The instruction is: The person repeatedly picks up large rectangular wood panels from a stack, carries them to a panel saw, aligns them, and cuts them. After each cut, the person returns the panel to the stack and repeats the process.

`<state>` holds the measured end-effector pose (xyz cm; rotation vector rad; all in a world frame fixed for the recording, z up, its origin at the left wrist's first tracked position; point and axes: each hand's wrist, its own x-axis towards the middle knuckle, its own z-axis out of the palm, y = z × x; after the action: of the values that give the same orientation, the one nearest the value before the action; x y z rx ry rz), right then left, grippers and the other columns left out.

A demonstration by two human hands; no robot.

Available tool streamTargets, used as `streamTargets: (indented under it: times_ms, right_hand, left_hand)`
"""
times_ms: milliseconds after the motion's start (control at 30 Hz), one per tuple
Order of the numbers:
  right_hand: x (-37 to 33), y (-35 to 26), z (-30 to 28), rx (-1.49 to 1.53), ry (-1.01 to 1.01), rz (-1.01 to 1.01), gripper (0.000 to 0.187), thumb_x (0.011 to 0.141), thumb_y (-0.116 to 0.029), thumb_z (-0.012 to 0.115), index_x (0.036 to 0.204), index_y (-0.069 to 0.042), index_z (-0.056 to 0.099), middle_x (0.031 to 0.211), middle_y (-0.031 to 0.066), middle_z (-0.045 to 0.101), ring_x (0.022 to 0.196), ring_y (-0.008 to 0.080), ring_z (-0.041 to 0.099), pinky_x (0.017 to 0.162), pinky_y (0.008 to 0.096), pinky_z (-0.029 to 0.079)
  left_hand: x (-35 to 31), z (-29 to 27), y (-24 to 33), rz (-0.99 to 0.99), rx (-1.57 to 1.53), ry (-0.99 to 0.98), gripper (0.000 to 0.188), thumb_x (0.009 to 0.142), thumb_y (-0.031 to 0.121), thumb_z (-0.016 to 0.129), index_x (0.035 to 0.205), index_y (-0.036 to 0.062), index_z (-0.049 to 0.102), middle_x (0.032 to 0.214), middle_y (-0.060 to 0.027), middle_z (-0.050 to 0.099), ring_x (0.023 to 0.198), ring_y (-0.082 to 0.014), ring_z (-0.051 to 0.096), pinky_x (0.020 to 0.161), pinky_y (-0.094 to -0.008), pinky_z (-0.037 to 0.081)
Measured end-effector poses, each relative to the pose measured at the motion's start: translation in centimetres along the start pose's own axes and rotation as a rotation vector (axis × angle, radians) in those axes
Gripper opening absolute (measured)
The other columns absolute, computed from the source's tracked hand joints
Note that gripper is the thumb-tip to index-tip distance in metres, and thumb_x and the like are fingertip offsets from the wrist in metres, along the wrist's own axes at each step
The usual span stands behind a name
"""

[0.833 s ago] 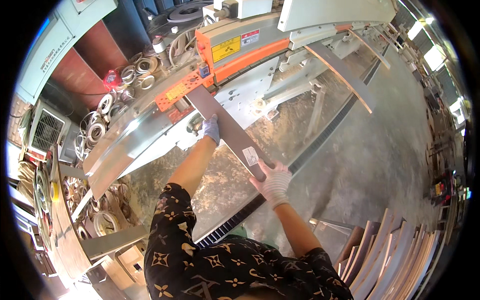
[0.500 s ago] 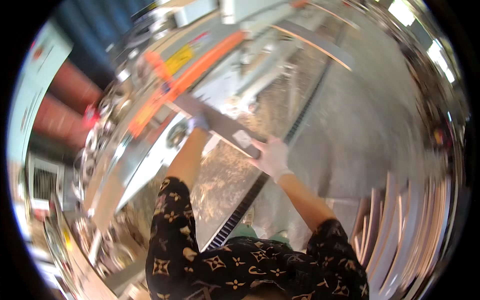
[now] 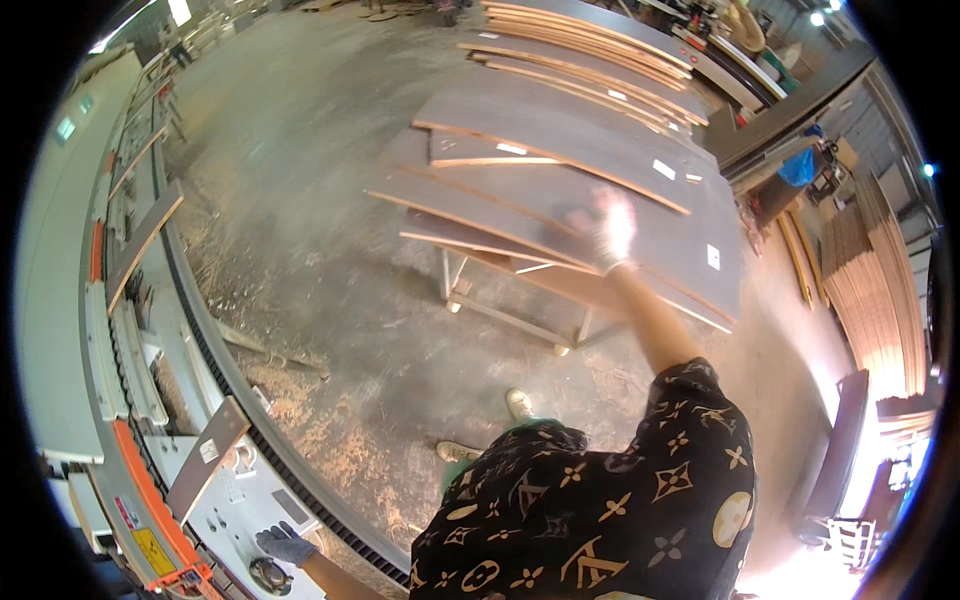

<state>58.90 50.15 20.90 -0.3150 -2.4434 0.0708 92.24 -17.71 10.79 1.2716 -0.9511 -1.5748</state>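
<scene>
My right hand (image 3: 612,232), in a pale glove and blurred by motion, reaches over a stack of grey-brown boards (image 3: 560,190) with light wooden edges. Its fingers look spread with nothing in them; whether they touch a board I cannot tell. At the lower left, my left hand (image 3: 287,545), in a dark grey glove, is open over the white bed of a long machine (image 3: 225,510), beside a round dark fitting (image 3: 270,575). A narrow brown strip of board (image 3: 210,455) with a white label lies across that machine, apart from the hand.
The stack rests on a wheeled metal frame (image 3: 510,320). Sawdust (image 3: 350,450) litters the floor by the machine's black track (image 3: 225,360). Another strip (image 3: 145,245) lies farther along it. More boards (image 3: 870,290) lean at the right.
The view has swung right, from the machine toward the stack. Both hands have let go of the narrow board they held; my right hand is now over the stack.
</scene>
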Motion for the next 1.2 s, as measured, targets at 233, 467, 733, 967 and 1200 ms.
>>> streamTargets:
  times_ms: [233, 467, 733, 967, 1200]
  right_hand:
    - [6.7, 28.2, 4.2, 1.058, -0.035, 1.158, 0.046, 0.078, -0.033, 0.070, 0.110, -0.003, 0.055, 0.101, 0.0125, 0.058, 0.081, 0.0238, 0.061, 0.066, 0.0332, 0.053]
    - [-0.4, 18.9, -5.9, 1.554, -0.524, 0.921, 0.015, 0.086, -0.020, 0.060, 0.074, -0.012, 0.054, 0.061, -0.0003, 0.051, 0.060, 0.0129, 0.053, 0.054, 0.0256, 0.042]
    - [-25.0, 24.5, -16.1, 1.747, -0.862, 1.182, 0.056, 0.070, -0.019, 0.076, 0.119, -0.009, 0.049, 0.098, 0.0031, 0.059, 0.087, 0.0177, 0.058, 0.069, 0.0326, 0.050]
    - [-25.2, 28.9, -13.1, 1.498, -0.653, 1.371, 0.063, 0.071, -0.036, 0.076, 0.122, -0.010, 0.049, 0.105, 0.0050, 0.058, 0.090, 0.0212, 0.060, 0.067, 0.0374, 0.055]
    - [-23.1, 20.0, -8.0, 1.434, -0.919, 0.788, 0.045, 0.077, -0.023, 0.068, 0.115, -0.003, 0.054, 0.103, 0.0038, 0.058, 0.091, 0.0168, 0.054, 0.079, 0.0317, 0.049]
  left_hand:
    - [-15.0, 13.5, -2.2, 0.003, 0.162, -0.440, 0.050, 0.090, 0.027, 0.052, 0.134, 0.0124, 0.034, 0.121, -0.0077, 0.047, 0.104, -0.0210, 0.050, 0.084, -0.0330, 0.048]
    - [-24.9, 27.0, -17.5, -0.004, 0.016, -1.269, 0.037, 0.092, 0.023, 0.055, 0.126, 0.0150, 0.042, 0.112, -0.0054, 0.052, 0.095, -0.0158, 0.052, 0.075, -0.0325, 0.049]
    - [-48.5, 37.6, -21.2, -0.796, 0.176, -1.192, 0.032, 0.083, 0.037, 0.066, 0.105, 0.0181, 0.052, 0.091, 0.0023, 0.057, 0.079, -0.0149, 0.058, 0.064, -0.0316, 0.053]
    - [-49.5, 37.4, -19.4, -0.683, 0.368, -1.328, 0.031, 0.082, 0.033, 0.067, 0.107, 0.0186, 0.056, 0.097, 0.0034, 0.059, 0.080, -0.0135, 0.056, 0.069, -0.0317, 0.052]
    - [-39.4, 35.5, -19.1, -0.696, 0.053, -1.312, 0.040, 0.085, 0.029, 0.060, 0.119, 0.0090, 0.053, 0.114, -0.0054, 0.059, 0.103, -0.0177, 0.056, 0.082, -0.0324, 0.048]
